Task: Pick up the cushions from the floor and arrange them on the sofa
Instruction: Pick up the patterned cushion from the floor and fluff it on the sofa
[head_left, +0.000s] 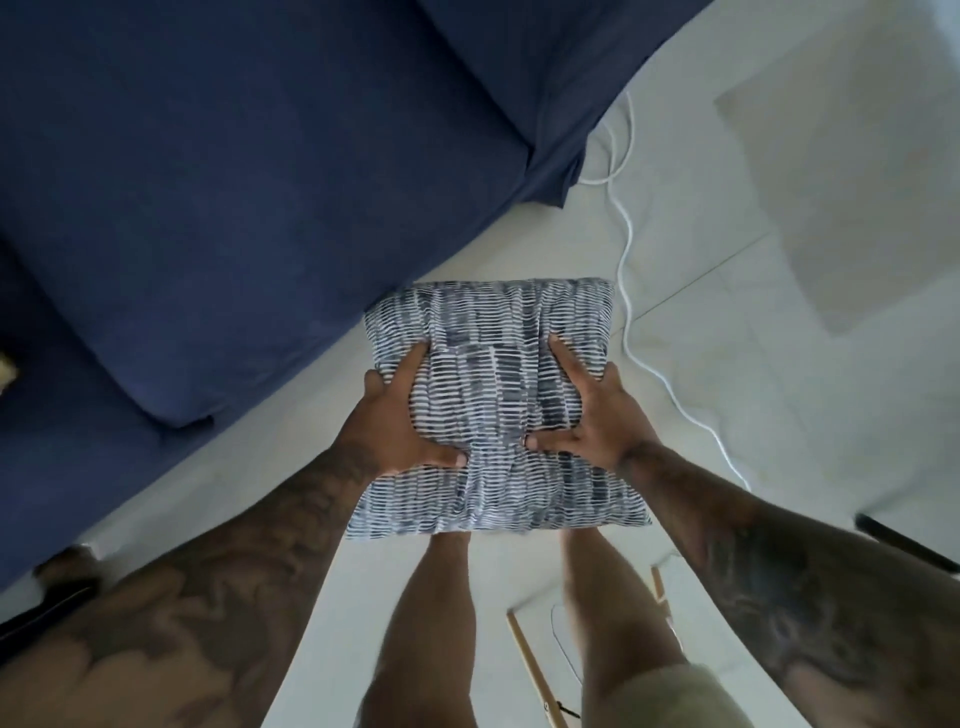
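A square cushion with a blue-grey and white dashed pattern is held in front of me above the pale floor. My left hand grips its left side, fingers spread over the fabric and thumb pressed in. My right hand clamps the right side the same way. The fabric bunches between my thumbs. The dark blue sofa fills the upper left, its seat edge just left of the cushion.
A white cable snakes over the pale tiled floor right of the sofa. My bare legs stand below the cushion. A thin wooden frame lies by my feet. A dark bar shows at the right edge.
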